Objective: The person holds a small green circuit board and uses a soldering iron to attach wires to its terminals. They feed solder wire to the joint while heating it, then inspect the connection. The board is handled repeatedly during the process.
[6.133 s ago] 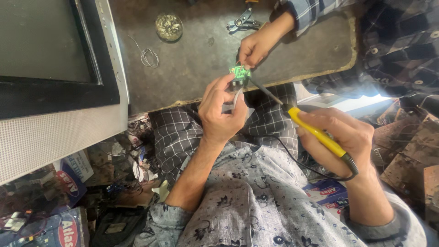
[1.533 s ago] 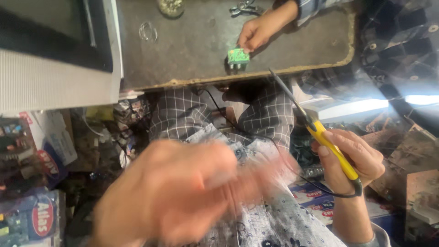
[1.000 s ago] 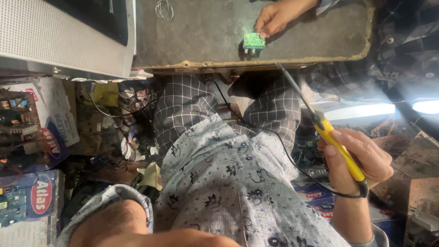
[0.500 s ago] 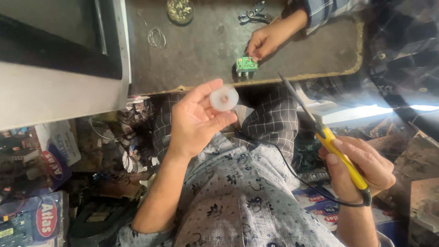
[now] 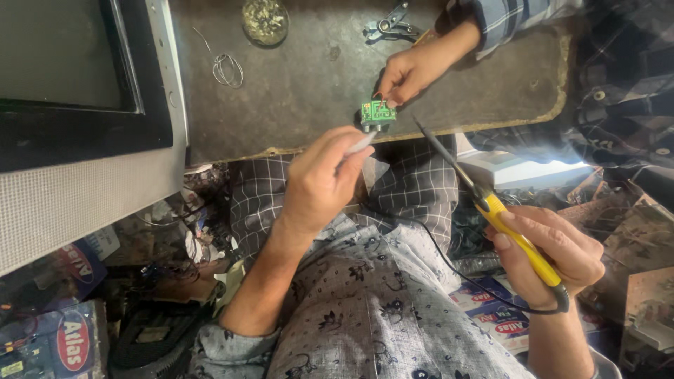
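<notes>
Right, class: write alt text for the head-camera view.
A person's right hand holds a yellow-handled soldering iron while the left hand pinches a small pale piece beside a small green circuit board, steadied by another person's hand on a dark worn tabletop.

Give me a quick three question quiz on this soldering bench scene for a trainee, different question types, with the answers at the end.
1. True or false: the right hand holds a yellow-handled soldering iron.
2. Multiple choice: who steadies the green circuit board on the table? A) the left hand B) a second person's hand C) nobody
3. Fill in: above the wire coil, near the table's far edge, sits a round ____.

Key: 1 true. 2 B. 3 tin.
</notes>
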